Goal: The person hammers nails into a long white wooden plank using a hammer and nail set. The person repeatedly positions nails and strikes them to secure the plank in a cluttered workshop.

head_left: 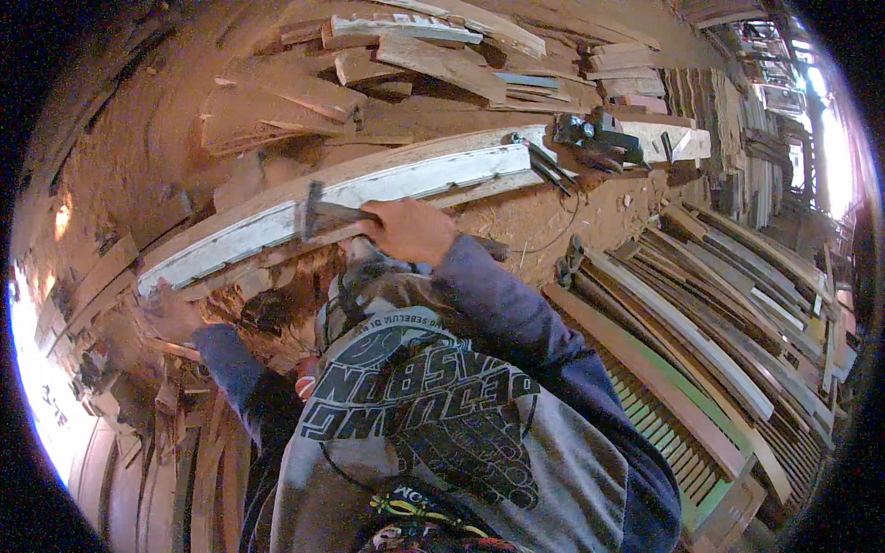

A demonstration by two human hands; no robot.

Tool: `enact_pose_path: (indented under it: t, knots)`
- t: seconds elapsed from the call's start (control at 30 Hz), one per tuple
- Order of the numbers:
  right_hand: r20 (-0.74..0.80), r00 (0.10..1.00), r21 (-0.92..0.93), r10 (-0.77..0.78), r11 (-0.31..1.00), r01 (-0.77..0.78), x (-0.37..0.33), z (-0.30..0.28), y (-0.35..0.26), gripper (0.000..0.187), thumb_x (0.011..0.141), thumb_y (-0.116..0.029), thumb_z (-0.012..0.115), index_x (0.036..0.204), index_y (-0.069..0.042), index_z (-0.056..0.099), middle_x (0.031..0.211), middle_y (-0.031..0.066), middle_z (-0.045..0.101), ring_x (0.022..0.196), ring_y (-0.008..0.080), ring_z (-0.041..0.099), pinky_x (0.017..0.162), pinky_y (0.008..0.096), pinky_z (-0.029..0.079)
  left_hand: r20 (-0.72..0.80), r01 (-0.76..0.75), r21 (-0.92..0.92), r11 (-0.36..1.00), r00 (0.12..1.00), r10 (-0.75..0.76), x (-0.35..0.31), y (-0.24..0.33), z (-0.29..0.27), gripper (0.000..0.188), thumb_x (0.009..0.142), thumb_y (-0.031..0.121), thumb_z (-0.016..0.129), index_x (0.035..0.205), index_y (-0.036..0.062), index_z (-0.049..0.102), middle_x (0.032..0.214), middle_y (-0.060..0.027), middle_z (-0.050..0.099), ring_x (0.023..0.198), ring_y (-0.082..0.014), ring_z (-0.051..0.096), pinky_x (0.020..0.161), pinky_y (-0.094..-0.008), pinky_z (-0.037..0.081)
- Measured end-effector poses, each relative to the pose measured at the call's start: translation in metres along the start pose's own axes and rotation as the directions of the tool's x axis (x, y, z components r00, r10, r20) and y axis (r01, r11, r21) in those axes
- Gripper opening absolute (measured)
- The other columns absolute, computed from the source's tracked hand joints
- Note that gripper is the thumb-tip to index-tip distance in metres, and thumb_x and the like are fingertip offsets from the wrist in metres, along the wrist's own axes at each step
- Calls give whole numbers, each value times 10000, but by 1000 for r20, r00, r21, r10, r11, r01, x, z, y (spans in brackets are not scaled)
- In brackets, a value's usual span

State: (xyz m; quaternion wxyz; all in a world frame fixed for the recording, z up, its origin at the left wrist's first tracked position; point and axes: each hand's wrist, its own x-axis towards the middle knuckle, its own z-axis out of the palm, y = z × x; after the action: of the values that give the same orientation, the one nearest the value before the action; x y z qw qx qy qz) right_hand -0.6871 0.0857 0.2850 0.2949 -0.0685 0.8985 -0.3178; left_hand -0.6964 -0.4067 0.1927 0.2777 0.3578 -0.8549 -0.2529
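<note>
A long white-painted wooden board (433, 175) lies across in front of me, on a bare wooden plank (369, 158). My right hand (417, 230) is closed round the handle of a hammer (314, 210). The hammer's head is over the front edge of the board, left of that hand; whether it touches the wood I cannot tell. At the board's left end is my left hand (171, 310), with its fingers against the end and partly blurred; it seems to grip the wood there.
A dark power tool (595, 136) sits on the plank's right part, with thin dark tools (546, 166) beside it. Loose timber offcuts (442, 69) lie beyond. To the right are stacked long boards (728, 286) and a green slatted frame (664, 419). Planks (175, 470) stand at lower left.
</note>
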Motion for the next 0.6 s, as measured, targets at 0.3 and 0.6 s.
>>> enact_pose_path:
  t: [0.3,0.6]
  knots:
    - [-322,910,-16,260,960,-279,-136,-118,226,378,968,-372,611,1176,-62,664,822,178,671,688,297,636,669,407,506,399,-446,16,895,823,404,-167,183,17,371,777,272,822,1060,51,728,1130,-106,704,1076,-288,645,936,-370,492]
    - [-182,983,26,-16,999,21,-80,-84,161,385,973,-382,548,1167,-67,653,915,228,684,841,431,660,728,502,522,688,-641,-38,767,540,485,-206,224,27,672,668,285,880,1279,135,643,1337,-83,607,1250,-288,554,1047,-400,450]
